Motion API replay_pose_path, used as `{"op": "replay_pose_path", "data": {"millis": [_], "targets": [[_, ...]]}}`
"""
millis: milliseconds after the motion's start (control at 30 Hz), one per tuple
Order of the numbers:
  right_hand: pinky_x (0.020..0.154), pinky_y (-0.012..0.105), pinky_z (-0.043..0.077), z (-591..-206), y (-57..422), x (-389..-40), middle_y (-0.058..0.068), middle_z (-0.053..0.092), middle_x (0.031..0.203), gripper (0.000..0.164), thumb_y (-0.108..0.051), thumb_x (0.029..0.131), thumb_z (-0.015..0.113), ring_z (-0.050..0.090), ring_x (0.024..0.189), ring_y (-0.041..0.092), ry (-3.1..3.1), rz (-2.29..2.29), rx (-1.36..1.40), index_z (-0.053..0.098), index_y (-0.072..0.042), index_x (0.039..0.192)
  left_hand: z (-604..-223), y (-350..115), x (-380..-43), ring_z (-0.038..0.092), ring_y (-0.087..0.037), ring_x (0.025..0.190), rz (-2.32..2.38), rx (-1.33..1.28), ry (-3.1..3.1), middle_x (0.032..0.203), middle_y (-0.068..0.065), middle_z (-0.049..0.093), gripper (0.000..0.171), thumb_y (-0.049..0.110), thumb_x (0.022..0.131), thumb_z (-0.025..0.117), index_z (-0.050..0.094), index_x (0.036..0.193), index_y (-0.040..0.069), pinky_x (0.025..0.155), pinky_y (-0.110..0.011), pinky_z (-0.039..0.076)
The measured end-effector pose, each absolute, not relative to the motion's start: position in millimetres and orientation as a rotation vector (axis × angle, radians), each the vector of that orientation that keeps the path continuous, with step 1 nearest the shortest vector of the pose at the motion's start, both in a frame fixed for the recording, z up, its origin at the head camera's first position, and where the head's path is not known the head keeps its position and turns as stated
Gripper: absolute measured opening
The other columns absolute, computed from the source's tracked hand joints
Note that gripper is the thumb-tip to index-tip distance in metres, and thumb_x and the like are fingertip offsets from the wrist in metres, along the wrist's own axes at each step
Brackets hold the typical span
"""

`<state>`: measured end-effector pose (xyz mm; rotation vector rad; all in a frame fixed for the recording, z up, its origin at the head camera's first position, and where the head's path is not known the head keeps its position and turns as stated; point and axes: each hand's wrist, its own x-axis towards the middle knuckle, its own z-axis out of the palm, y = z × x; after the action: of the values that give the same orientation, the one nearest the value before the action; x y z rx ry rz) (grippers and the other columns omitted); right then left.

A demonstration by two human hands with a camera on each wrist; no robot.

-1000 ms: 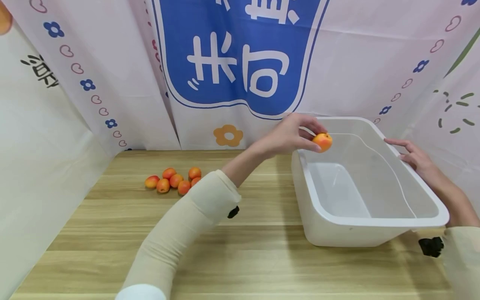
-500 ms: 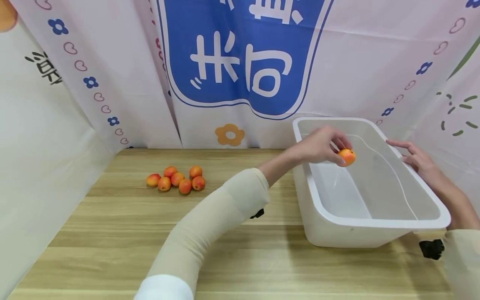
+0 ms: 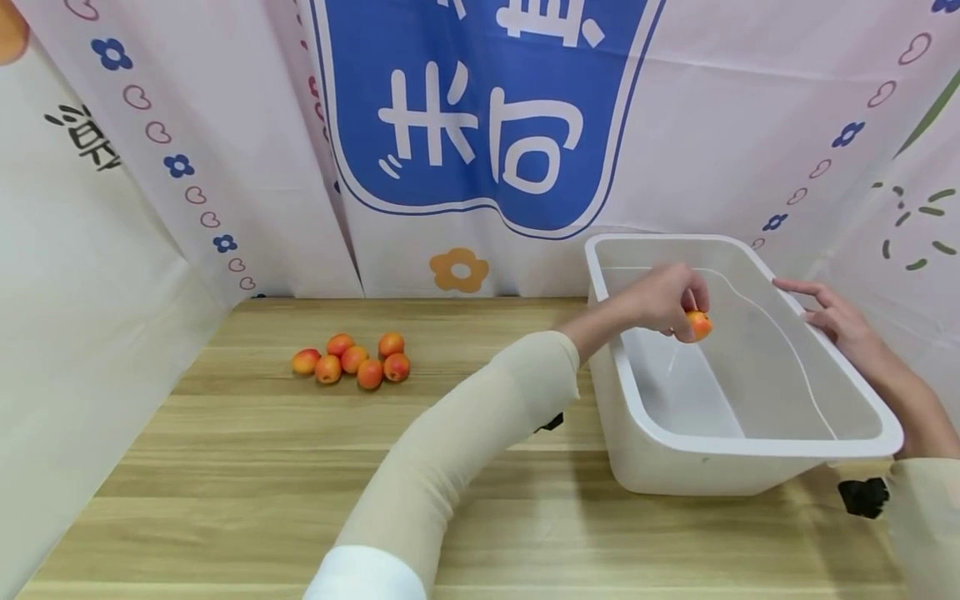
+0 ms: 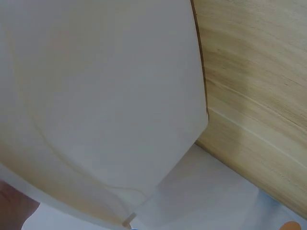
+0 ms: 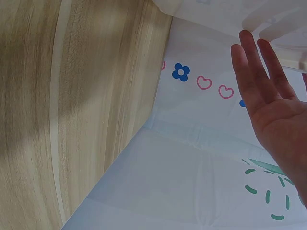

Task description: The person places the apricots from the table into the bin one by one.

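Observation:
My left hand (image 3: 671,300) pinches an orange-red apricot (image 3: 700,326) inside the upper part of a white plastic tub (image 3: 750,446). Against the tub's right rim rests my right hand (image 3: 836,321); in the right wrist view its fingers (image 5: 276,72) are straight and lie by the tub's outer wall (image 5: 211,12). Only a dark bit of the left hand (image 4: 17,206) shows in the left wrist view, beyond the tub's pale wall (image 4: 115,86), and the apricot is hidden there. Several more apricots (image 3: 354,359) lie in a loose group at the left of the table.
The tub stands on a wood-grain table (image 3: 247,475), at its right side. A white printed cloth (image 3: 300,208) with a blue panel hangs behind the table, and pale cloth (image 3: 82,317) closes off the left side.
My left hand has carried the apricot rightward and down, from above the tub's left rim to inside the tub. The right hand has stayed at the rim.

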<state>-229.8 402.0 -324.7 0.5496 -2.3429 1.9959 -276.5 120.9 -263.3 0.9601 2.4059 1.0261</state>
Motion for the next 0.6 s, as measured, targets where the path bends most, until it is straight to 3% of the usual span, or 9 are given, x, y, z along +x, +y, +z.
{"op": "replay_pose_path", "data": {"millis": [600], "targets": [[0.054, 0.019, 0.055, -323.9, 401.6, -227.9, -0.016, 0.072, 0.110, 0.064, 0.009, 0.103, 0.031, 0.068, 0.074, 0.005, -2.380, 1.931, 0.536, 0.066, -0.036, 0.132, -277.1, 139.0, -286.1, 0.066, -0.013, 0.082, 0.762, 0.919, 2.472, 0.107, -0.008, 0.071, 0.024, -0.007, 0.087, 0.078, 0.073, 0.109, 0.001, 0.066, -0.020, 0.060]]}}
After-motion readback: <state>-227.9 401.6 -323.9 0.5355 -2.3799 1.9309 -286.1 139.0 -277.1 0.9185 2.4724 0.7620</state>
